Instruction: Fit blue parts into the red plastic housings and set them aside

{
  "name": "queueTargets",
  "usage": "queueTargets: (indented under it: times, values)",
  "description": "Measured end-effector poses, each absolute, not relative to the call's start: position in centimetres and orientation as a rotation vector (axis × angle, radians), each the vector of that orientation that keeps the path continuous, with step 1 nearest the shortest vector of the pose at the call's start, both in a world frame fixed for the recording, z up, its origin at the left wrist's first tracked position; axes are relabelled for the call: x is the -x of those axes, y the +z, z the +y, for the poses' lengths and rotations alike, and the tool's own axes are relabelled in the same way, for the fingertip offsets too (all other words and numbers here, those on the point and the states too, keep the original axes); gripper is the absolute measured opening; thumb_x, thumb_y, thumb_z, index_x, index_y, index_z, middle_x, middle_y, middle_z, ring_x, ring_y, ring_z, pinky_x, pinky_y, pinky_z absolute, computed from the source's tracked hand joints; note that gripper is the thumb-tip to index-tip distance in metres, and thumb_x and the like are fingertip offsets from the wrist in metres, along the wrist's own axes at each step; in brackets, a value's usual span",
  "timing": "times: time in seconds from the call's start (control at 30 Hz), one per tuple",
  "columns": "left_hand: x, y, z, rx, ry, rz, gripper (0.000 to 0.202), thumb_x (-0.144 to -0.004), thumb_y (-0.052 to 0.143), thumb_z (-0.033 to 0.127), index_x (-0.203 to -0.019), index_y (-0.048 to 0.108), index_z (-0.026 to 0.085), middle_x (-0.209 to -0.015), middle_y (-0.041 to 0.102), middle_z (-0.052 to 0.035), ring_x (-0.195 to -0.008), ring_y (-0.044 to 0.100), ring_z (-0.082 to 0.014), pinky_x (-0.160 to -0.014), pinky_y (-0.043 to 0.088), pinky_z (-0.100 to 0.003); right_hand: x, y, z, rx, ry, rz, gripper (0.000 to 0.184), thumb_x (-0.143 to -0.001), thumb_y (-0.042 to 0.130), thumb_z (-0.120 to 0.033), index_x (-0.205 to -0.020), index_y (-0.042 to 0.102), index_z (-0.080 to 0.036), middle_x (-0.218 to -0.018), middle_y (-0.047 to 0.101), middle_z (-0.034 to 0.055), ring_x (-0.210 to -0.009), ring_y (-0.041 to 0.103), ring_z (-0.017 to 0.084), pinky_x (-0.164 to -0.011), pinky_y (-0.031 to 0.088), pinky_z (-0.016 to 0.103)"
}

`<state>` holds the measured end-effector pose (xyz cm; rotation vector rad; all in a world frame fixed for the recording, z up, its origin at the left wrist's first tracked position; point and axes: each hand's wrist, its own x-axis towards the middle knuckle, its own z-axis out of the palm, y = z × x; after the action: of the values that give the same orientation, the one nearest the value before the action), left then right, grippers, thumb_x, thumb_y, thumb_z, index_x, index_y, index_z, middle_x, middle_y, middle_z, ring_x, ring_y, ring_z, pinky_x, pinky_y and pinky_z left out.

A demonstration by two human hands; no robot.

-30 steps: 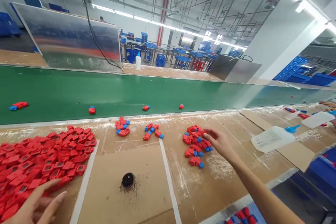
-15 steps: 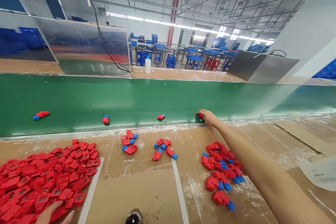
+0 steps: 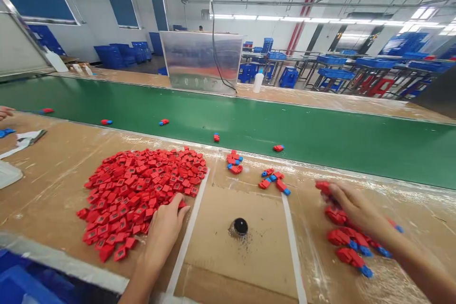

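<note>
one red piece (image 3: 322, 186) in your right hand (image 3: 352, 206), fingers pinched on it, above the desk (image 3: 53, 171) near the belt side; long axis roughly left-right, exposed end pointing left, other end hidden. right group (image 3: 347, 256) under that hand, partly covered, can't count. next, four red-blue pieces in the middle group (image 3: 274, 180), about three in the left group (image 3: 234, 169). your left hand (image 3: 166, 223) at the right edge of one red pile (image 3: 138, 190), too many to count; can't tell if those fingers grip anything. one black-topped pot (image 3: 240, 226) between two tape strips (image 3: 294, 247), cardboard (image 3: 213, 256) showing all round, room there. five belt pieces (image 3: 278, 147) spaced along the green belt (image 3: 320, 133).
</note>
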<state>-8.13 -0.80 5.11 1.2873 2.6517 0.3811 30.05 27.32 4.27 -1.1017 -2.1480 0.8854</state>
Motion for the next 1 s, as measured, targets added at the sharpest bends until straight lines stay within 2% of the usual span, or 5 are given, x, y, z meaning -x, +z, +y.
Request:
queueTargets:
  times: [0.17,0.37,0.47,0.7,1.0]
  values:
    - [6.9,5.3,-2.7,-1.222,1.005,2.269,0.026,-0.091,0.050,0.044,-0.095,0.063,0.022,-0.070,0.066,-0.0002,-0.063,0.066,-0.0191,-0.061,0.048,-0.025,-29.3,3.7,16.5,1.053,1.394,-2.012,0.048,-0.089,0.053,-0.061,-0.111,0.063,-0.020,-0.084,0.068,0.0095,-0.065,0.064,0.021,-0.060,0.057,0.034]
    - [4.2,3.8,-2.9,-1.204,1.333,2.088,0.032,-0.089,0.054,0.038,-0.110,0.066,0.018,-0.107,0.070,-0.0087,-0.093,0.067,-0.0219,-0.085,0.052,-0.032,-27.7,4.0,11.4,0.904,1.602,-2.072,0.035,-0.096,0.050,-0.048,-0.117,0.058,-0.021,-0.100,0.065,0.0088,-0.084,0.066,0.021,-0.079,0.058,0.037]
    - [2.3,2.8,-2.6,-1.059,1.390,1.896,0.041,-0.084,0.061,0.035,-0.121,0.058,0.018,-0.108,0.069,-0.0093,-0.092,0.067,-0.0211,-0.084,0.054,-0.032,-25.7,5.4,11.0,0.812,1.447,-2.204,0.031,-0.100,0.046,-0.042,-0.120,0.056,-0.021,-0.104,0.062,0.0083,-0.087,0.066,0.020,-0.081,0.056,0.035]
    - [-1.8,2.1,-3.1,-0.922,1.390,1.600,0.036,-0.082,0.067,0.035,-0.112,0.066,0.016,-0.090,0.069,-0.0049,-0.079,0.063,-0.0177,-0.074,0.051,-0.027,-20.5,5.5,11.4,0.699,0.689,-2.451,0.026,-0.100,0.046,-0.034,-0.118,0.060,-0.020,-0.106,0.067,0.0106,-0.094,0.065,0.024,-0.080,0.055,0.037]
    - [-2.9,1.7,-3.5,-0.864,1.374,1.335,0.032,-0.082,0.070,0.033,-0.111,0.068,0.017,-0.097,0.071,-0.0061,-0.091,0.064,-0.0199,-0.083,0.050,-0.028,-19.0,5.3,11.4,0.564,0.495,-2.520,0.027,-0.102,0.042,-0.031,-0.118,0.061,-0.021,-0.102,0.068,0.0101,-0.090,0.066,0.023,-0.075,0.055,0.034]
